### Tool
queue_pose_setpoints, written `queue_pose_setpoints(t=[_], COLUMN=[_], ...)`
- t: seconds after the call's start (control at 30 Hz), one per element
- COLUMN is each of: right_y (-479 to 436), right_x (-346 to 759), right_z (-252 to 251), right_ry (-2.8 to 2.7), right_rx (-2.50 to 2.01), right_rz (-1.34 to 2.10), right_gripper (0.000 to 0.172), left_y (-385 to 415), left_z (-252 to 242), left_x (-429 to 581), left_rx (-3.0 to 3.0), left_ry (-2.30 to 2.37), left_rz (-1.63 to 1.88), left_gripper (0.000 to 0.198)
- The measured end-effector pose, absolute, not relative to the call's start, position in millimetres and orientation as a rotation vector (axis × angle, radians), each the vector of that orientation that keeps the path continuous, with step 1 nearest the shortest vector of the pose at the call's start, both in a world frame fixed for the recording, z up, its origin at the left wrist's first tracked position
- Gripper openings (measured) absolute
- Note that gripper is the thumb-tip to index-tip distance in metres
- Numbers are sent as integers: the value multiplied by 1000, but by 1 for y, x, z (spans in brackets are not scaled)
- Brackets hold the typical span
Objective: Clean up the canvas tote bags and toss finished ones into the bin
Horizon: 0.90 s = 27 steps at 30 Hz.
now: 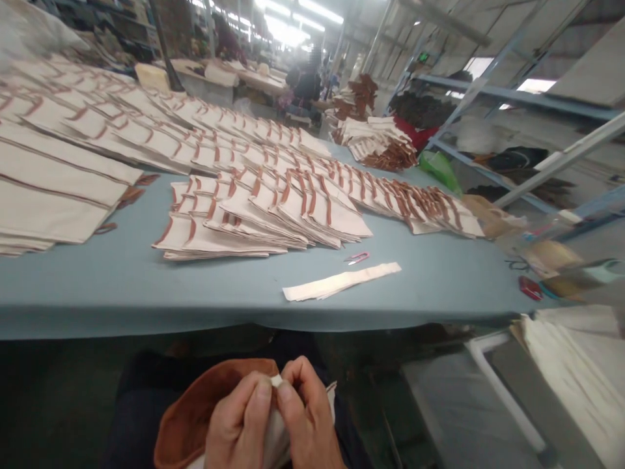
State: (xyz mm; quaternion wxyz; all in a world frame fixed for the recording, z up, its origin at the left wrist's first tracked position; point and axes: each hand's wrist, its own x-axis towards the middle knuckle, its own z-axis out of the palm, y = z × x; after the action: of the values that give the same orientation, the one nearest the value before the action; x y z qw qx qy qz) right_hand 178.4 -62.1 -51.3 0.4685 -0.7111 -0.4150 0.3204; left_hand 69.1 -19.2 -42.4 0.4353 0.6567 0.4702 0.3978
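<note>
Low in the view, in front of the table edge, my left hand and my right hand meet over a cloth piece with a rust-brown band and cream fabric. Thumbs and fingers of both hands pinch its cream edge, where a small white bit shows between the thumb tips. The brown part loops out to the left of my left hand. Cream fabric hangs between and below the hands, and its lower part is cut off by the frame. On the table beyond lie pink-handled thread snips and a cream fabric strip.
Rows of cream cloth pieces with brown trim cover much of the blue-green table. Brown and cream bundles are heaped farther back. A metal shelf rack stands right. Pale sheets lie lower right. A person sits far behind.
</note>
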Motion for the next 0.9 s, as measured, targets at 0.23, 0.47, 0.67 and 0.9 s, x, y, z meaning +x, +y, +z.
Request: queue_pose_setpoints(t=[0.23, 0.47, 0.67, 0.9], right_y=[-6, 48, 50, 55], right_x=[243, 257, 262, 254], right_z=[-26, -34, -41, -41], right_ry=[-1490, -1820, -1825, -1787], right_rx=[-1961, -2199, -2249, -2278], right_rz=[130, -142, -83, 9], right_gripper=[19, 13, 12, 13], left_y=[0, 3, 9, 12], left_z=[-53, -54, -55, -55], left_x=[62, 59, 53, 53], left_rx=[1787, 1832, 1834, 1866], left_ry=[1039, 1034, 1064, 1051], left_rz=[865, 956, 968, 958], left_gripper=[38, 34, 34, 34])
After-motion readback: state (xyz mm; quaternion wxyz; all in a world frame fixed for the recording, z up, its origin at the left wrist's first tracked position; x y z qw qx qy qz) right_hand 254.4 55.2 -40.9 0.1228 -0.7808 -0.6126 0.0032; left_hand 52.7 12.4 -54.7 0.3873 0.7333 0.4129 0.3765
